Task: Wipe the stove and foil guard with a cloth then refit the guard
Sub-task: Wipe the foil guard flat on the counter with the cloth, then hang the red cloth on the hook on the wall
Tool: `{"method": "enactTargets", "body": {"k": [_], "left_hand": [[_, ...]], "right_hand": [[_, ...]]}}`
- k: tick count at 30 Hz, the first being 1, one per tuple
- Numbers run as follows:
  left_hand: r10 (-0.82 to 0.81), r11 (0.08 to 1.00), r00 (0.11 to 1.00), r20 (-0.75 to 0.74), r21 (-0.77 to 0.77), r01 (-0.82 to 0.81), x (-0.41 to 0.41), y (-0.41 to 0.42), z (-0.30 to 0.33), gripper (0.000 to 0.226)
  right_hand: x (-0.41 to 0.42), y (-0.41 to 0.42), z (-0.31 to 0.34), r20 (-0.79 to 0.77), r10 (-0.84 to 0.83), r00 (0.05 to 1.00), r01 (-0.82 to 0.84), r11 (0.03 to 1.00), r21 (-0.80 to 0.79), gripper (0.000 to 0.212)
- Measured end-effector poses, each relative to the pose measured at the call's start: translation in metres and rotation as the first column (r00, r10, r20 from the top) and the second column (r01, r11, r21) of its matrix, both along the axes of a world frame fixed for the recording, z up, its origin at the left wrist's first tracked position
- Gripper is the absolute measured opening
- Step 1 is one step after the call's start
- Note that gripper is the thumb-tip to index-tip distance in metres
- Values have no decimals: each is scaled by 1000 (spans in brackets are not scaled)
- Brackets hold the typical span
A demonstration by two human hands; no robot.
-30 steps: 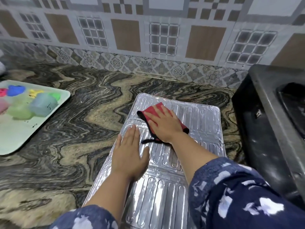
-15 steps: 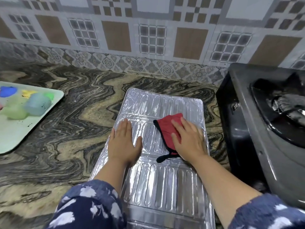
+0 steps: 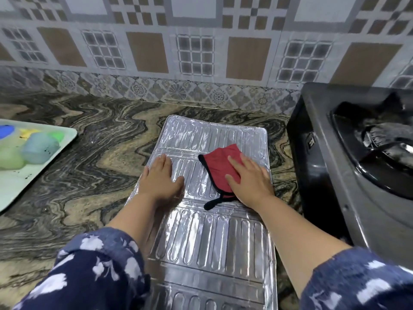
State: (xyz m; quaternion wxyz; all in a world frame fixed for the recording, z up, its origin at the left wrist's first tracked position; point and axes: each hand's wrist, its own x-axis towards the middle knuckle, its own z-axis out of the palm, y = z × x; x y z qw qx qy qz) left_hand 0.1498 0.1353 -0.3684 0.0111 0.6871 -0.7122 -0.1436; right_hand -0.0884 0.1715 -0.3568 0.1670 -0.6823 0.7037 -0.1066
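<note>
The ribbed silver foil guard (image 3: 214, 238) lies flat on the marbled counter, running from the wall side toward me. My left hand (image 3: 161, 180) presses flat on its left part with straight fingers. My right hand (image 3: 248, 179) presses a red cloth (image 3: 220, 167) with black trim onto the guard's right part, fingers spread over the cloth. The black stove (image 3: 330, 180) stands at the right, its burner (image 3: 388, 142) partly in view.
A pale green tray (image 3: 13, 189) with several coloured plastic cups sits at the left on the counter (image 3: 93, 157). The patterned tile wall (image 3: 201, 52) runs along the back. The stove's side stands close to the guard's right edge.
My right hand has slid the red cloth from the guard's upper middle to its right side. My left hand stays pressed on the guard. The view has swung right, showing more stove.
</note>
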Motion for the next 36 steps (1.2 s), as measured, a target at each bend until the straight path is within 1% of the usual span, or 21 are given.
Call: {"method": "enactTargets", "body": {"k": [1, 2, 3, 4, 6, 8, 9, 11, 13, 15, 17, 19, 21, 23, 25, 27, 29, 31, 33, 34, 36], "left_hand": [[18, 1000, 1000, -16, -9, -18, -6, -3, 6, 74], [25, 998, 999, -37, -51, -27, -14, -6, 12, 72], [15, 994, 998, -67, -110, -22, -26, -8, 17, 67], [-17, 989, 994, -108, -149, 1, -40, -9, 20, 62], [-135, 981, 979, -152, -159, 110, -71, -6, 26, 57], [-219, 971, 960, -173, -140, 196, -96, -1, 25, 52], [-238, 968, 948, -210, -135, 213, -104, 0, 24, 49], [-247, 968, 917, -313, -125, 219, -111, 1, 26, 46], [-239, 971, 884, -401, -125, 206, -112, 4, 36, 50], [-253, 966, 867, -430, -165, 200, -110, 8, 55, 55], [-296, 947, 861, -414, -243, 209, -106, 12, 76, 56], [-358, 912, 865, -352, -332, 242, -102, 15, 99, 44], [-372, 905, 864, -340, -340, 255, -100, 21, 125, 37], [-333, 926, 850, -408, -311, 214, -99, 29, 151, 37], [-301, 938, 819, -490, -308, 160, -101, 38, 176, 24], [-311, 933, 775, -550, -332, 138, -104, 44, 199, 20], [-327, 922, 747, -578, -368, 119, -109, 48, 227, 22], [-360, 903, 744, -563, -410, 127, -116, 49, 253, 22], [-387, 878, 780, -491, -456, 149, -122, 45, 275, 19], [-396, 867, 796, -458, -471, 160, -125, 43, 285, 22], [-415, 854, 793, -445, -491, 171, -129, 37, 303, 23]], "right_hand": [[0, 2, 4, 1, -99, 995, 99, 994, -41, 56], [0, 3, 9, -13, -206, 979, 205, 977, -61, 56], [0, 4, 13, -30, -285, 958, 283, 958, -48, 55], [1, 5, 16, -40, -318, 947, 317, 948, -22, 53], [2, 6, 20, 6, -305, 952, 305, 952, -10, 46], [1, 4, 28, 170, -277, 946, 283, 959, -12, 39], [1, 2, 33, 271, -265, 925, 278, 961, -7, 36], [3, 0, 45, 432, -238, 870, 281, 959, -37, 32], [4, 0, 60, 558, -193, 807, 279, 958, -71, 32], [2, 1, 79, 639, -128, 758, 245, 965, -97, 35], [-4, 2, 103, 691, -50, 721, 172, 979, -108, 36], [-14, 6, 131, 685, 44, 727, 74, 987, -142, 38], [-29, 11, 160, 606, 127, 785, 1, 979, -206, 38], [-45, 14, 186, 531, 169, 830, -37, 968, -250, 39], [-60, 17, 208, 470, 199, 860, -76, 960, -268, 39], [-72, 23, 227, 431, 214, 877, -101, 958, -270, 35], [-79, 29, 240, 443, 221, 869, -108, 958, -266, 26], [-84, 34, 249, 467, 218, 857, -101, 960, -263, 20], [-87, 34, 258, 475, 208, 855, -49, 945, -325, 23], [-89, 32, 263, 478, 198, 856, -7, 928, -373, 25], [-94, 26, 275, 483, 178, 857, 73, 887, -456, 26]]}}
